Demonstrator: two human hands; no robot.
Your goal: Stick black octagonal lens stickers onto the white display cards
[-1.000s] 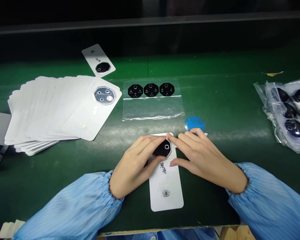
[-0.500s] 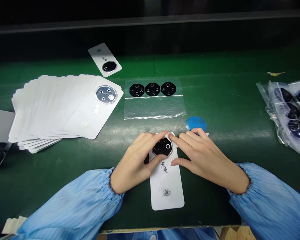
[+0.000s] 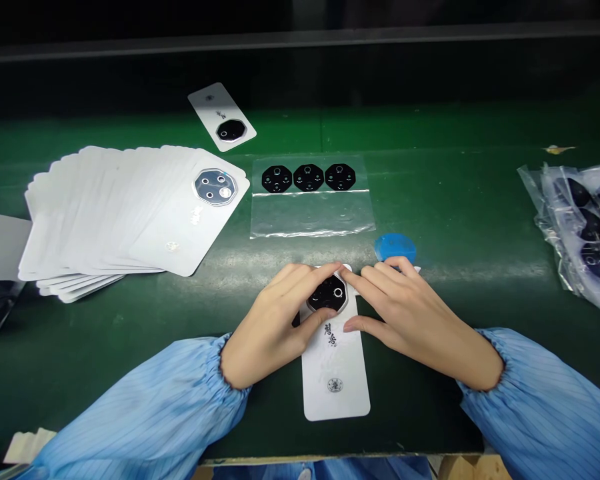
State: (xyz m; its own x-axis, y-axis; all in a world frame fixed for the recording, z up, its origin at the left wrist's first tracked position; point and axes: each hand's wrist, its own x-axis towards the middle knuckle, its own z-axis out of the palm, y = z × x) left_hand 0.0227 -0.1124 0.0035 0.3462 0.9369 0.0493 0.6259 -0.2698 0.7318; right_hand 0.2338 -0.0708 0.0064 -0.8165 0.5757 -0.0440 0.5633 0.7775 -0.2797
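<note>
A white phone back cover (image 3: 336, 373) with dark lettering and a round emblem lies before me. At its far end sits a black octagonal camera lens piece (image 3: 327, 295) in a silvery rim. My left hand (image 3: 280, 320) grips the cover, index finger along the lens piece's far edge and thumb at its near edge. My right hand (image 3: 400, 310) has its index fingertip at the rim's far right and its thumb at the cover's right side; its other fingers are curled. Just beyond it lies a blue disc (image 3: 395, 247). A small white bit shows beside the right fingers, partly hidden.
Fanned white back covers (image 3: 100, 213) lie at left. A clear film (image 3: 310, 213) carrying three black octagonal pieces (image 3: 309, 178) lies ahead, with another cover (image 3: 220, 107) behind it. Plastic-wrapped black pieces (image 3: 593, 227) rest at right. The green table's near edge (image 3: 340, 459) is close to me.
The whole view has shifted slightly, so objects on the table appear a little further right. Both hands keep nearly the same pose on the cover.
</note>
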